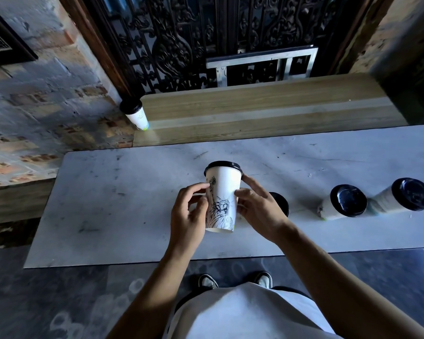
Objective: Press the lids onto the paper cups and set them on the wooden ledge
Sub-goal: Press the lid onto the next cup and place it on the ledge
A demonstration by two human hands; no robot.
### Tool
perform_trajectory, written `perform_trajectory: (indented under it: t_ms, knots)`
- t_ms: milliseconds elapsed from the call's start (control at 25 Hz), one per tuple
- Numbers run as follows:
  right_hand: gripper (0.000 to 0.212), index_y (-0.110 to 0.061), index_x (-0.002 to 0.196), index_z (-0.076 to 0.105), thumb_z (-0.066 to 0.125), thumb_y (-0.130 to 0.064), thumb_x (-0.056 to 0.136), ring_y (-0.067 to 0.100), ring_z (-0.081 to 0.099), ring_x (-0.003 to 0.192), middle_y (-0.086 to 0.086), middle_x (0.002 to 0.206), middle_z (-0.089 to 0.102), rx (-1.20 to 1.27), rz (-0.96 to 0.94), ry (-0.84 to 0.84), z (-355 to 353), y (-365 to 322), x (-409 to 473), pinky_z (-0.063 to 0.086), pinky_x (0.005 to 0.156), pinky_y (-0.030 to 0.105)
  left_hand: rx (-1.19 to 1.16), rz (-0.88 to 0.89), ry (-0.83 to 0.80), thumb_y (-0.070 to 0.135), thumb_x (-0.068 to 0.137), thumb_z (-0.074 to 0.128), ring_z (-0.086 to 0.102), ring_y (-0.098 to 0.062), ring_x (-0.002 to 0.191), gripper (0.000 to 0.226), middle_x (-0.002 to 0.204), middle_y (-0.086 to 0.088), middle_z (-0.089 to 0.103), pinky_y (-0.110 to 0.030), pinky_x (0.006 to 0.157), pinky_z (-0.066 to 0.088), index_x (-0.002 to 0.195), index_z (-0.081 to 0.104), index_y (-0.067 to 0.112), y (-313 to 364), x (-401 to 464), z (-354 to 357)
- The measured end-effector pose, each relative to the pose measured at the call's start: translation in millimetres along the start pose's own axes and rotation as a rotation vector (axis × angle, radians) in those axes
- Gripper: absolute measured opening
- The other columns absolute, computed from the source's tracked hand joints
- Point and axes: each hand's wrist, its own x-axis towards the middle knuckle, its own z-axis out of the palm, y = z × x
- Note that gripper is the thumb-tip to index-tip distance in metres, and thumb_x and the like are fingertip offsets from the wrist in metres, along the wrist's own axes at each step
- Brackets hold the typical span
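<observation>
Both hands hold one lidded paper cup (222, 196), printed with a Statue of Liberty drawing, raised above the white marble counter (132, 192). The left hand (189, 216) curls its fingers around the cup's left side; the right hand (257, 209) grips the right side with thumb and fingers. Three more black-lidded cups stand on the counter to the right: one (280, 203) mostly hidden behind the right hand, then cup (344, 203) and cup (406, 195). One lidded cup (134, 113) stands at the left end of the wooden ledge (267, 111).

Bare forearms, pale grey-white shirt (245, 314), dark trousers, grey-and-white sneakers (207, 281) with dark trim.
</observation>
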Motion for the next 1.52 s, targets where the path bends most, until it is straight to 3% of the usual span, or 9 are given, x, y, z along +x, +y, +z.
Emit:
perform_trajectory:
  t_ms: [160,400,600,760,880,1120,1280,1360,1520]
  knots:
    - [0.066,-0.021,0.149,0.052,0.046,0.004,0.088,0.026,0.054,0.078,0.017,0.088,0.056,0.009,0.019,-0.031,-5.0,-0.7,0.8,0.053,0.071,0.034,0.079,0.074,0.002,-0.001,0.093,0.056,0.069,-0.014,0.105,0.036,0.115,-0.007,0.071,-0.016,0.087,0.052,0.112,0.071,0.025,-3.9,1.3,-1.0]
    - [0.071,-0.019,0.146,0.054,0.048,0.019,0.086,0.02,0.055,0.069,0.02,0.094,0.058,-0.056,-0.016,-0.037,-3.4,-5.5,-1.3,0.047,0.06,0.028,0.166,0.123,0.033,-0.014,0.087,0.057,0.069,-0.012,0.103,0.042,0.113,-0.002,0.071,-0.022,0.087,0.055,0.112,0.075,0.015,-7.9,4.6,-4.0]
    - [0.075,-0.016,0.148,0.051,0.066,0.004,0.077,0.018,0.053,0.067,0.01,0.09,0.061,-0.072,0.011,-0.01,-1.5,-10.1,-1.8,0.041,0.061,0.03,-0.015,0.003,0.039,0.012,0.088,0.061,0.072,-0.004,0.101,0.032,0.11,0.005,0.078,-0.018,0.087,0.055,0.104,0.076,0.035,-0.1,4.6,-4.8]
    - [0.078,-0.026,0.152,0.045,0.065,0.007,0.084,0.024,0.065,0.09,0.011,0.1,0.065,-0.085,-0.043,-0.023,-4.2,-8.9,-2.9,0.052,0.086,0.04,-0.133,-0.096,0.011,0.03,0.085,0.072,0.074,-0.003,0.093,0.021,0.1,0.016,0.08,-0.019,0.085,0.055,0.104,0.074,0.037,1.9,1.2,-5.0]
    - [0.081,-0.038,0.151,0.045,0.07,-0.002,0.082,0.02,0.069,0.086,0.003,0.094,0.067,-0.088,-0.013,-0.038,-3.8,-9.6,-4.6,0.058,0.078,0.039,-0.14,-0.089,-0.023,0.039,0.082,0.074,0.075,-0.007,0.091,0.032,0.104,0.008,0.078,-0.024,0.082,0.059,0.114,0.071,0.034,2.2,-4.4,-4.9]
    - [0.078,-0.054,0.134,0.057,0.089,-0.027,0.068,0.028,0.066,0.104,0.011,0.119,0.057,-0.236,-0.015,-0.023,-0.5,-8.9,-4.3,0.052,0.099,0.057,-0.077,-0.094,0.003,0.0,0.095,0.065,0.072,-0.019,0.105,0.032,0.122,-0.01,0.071,-0.04,0.088,0.06,0.122,0.07,0.018,-7.7,-6.7,-0.6]
    - [0.071,-0.054,0.129,0.063,0.08,-0.026,0.066,0.013,0.066,0.089,-0.01,0.105,0.063,-0.281,-0.041,-0.016,-1.5,-6.0,-1.6,0.055,0.082,0.034,-0.009,-0.01,0.005,-0.01,0.092,0.064,0.071,-0.002,0.1,0.04,0.12,-0.012,0.069,-0.01,0.078,0.053,0.12,0.071,0.018,-5.4,-7.5,-2.0]
    - [0.074,-0.053,0.127,0.065,0.072,-0.016,0.063,0.009,0.063,0.079,-0.013,0.1,0.064,-0.274,-0.039,-0.016,-3.3,-4.3,0.7,0.052,0.073,0.025,0.006,0.026,0.001,-0.013,0.091,0.064,0.072,-0.008,0.098,0.046,0.117,-0.013,0.068,-0.009,0.079,0.052,0.114,0.073,0.026,-4.8,-5.8,-3.7]
    - [0.078,-0.052,0.13,0.063,0.079,-0.01,0.067,0.013,0.068,0.083,-0.005,0.108,0.061,-0.263,-0.065,-0.049,-6.0,1.0,2.6,0.054,0.079,0.03,0.021,0.011,0.022,-0.011,0.091,0.063,0.072,-0.016,0.102,0.053,0.116,-0.008,0.071,-0.021,0.089,0.056,0.109,0.073,0.037,-9.6,-1.6,-7.1]
